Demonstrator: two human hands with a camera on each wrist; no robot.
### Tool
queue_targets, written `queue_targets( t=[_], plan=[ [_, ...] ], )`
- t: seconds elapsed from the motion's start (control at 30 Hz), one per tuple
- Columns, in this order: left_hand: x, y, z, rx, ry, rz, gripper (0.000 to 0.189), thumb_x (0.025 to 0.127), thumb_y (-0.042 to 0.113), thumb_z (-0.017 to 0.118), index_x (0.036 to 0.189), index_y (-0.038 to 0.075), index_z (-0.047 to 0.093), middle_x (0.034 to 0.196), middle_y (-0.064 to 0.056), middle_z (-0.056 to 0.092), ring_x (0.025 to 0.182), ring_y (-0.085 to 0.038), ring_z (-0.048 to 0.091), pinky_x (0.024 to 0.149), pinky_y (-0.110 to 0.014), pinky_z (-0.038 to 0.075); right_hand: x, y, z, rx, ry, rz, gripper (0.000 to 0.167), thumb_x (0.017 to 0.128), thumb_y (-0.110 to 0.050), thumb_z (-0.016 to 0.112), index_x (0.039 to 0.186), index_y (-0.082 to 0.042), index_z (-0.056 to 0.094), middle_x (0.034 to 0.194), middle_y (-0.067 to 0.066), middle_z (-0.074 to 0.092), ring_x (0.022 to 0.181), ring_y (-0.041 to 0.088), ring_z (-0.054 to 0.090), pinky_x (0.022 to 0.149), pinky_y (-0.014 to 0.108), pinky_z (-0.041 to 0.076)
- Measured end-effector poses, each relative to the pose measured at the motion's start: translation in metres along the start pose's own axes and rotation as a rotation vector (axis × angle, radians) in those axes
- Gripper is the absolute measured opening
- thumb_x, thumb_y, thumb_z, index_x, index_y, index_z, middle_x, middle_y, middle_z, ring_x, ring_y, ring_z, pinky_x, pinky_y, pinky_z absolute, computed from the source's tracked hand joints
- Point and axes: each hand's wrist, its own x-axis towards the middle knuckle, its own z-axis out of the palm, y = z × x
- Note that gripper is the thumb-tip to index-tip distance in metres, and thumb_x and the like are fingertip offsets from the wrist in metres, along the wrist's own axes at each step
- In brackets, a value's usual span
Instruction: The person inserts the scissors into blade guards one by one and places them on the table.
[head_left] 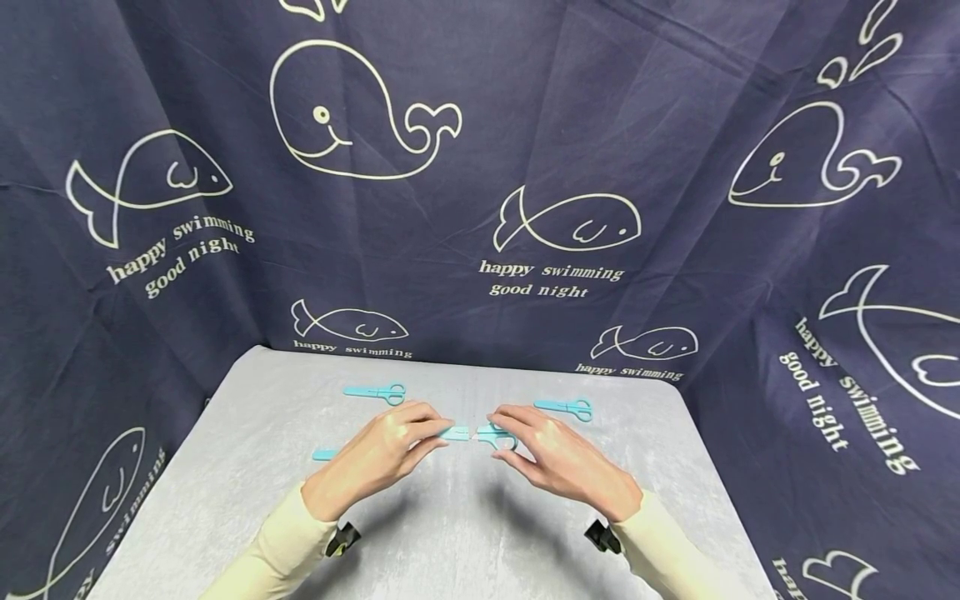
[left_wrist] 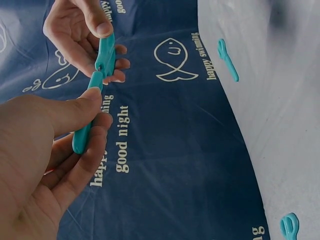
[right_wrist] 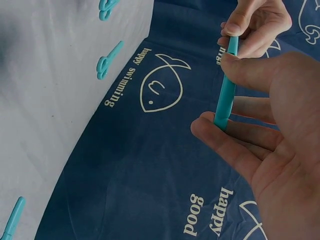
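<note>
Above the table, my left hand (head_left: 390, 443) pinches a light-blue blade cover (left_wrist: 82, 137) between thumb and fingers. Opposite it, my right hand (head_left: 553, 454) holds a pair of light-blue scissors (left_wrist: 106, 52) by the handle end, thumb on one side and fingers on the other. The scissors point toward the cover, and the two pieces are in line. In the head view a short stretch of blade shows between them; the rest of the blade is hidden inside the cover.
Sheathed light-blue scissors (head_left: 365, 391) lie at the table's back left, another sheathed pair (head_left: 553, 406) at the back right. A third light-blue piece (head_left: 323, 455) is partly hidden by my left hand. Dark printed cloth (head_left: 450, 233) surrounds the grey table (head_left: 450, 533).
</note>
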Motion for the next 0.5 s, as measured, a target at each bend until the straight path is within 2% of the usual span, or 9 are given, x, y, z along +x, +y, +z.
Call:
queue_targets(
  t=[0.5],
  plan=[
    [-0.0016, 0.0006, 0.0026, -0.002, 0.009, -0.010, 0.027, 0.089, 0.009, 0.087, 0.115, 0.009, 0.080, 0.104, 0.003, 0.073, 0.092, -0.012, 0.068, 0.081, -0.022, 0.059, -0.0002, -0.0042, 0.0000, -0.009, 0.004, 0.019, 0.045, 0.098, -0.027, 0.081, 0.134, -0.004, 0.069, 0.131, 0.007, 0.070, 0.121, 0.023, 0.069, 0.105, 0.037, 0.057]
  ],
)
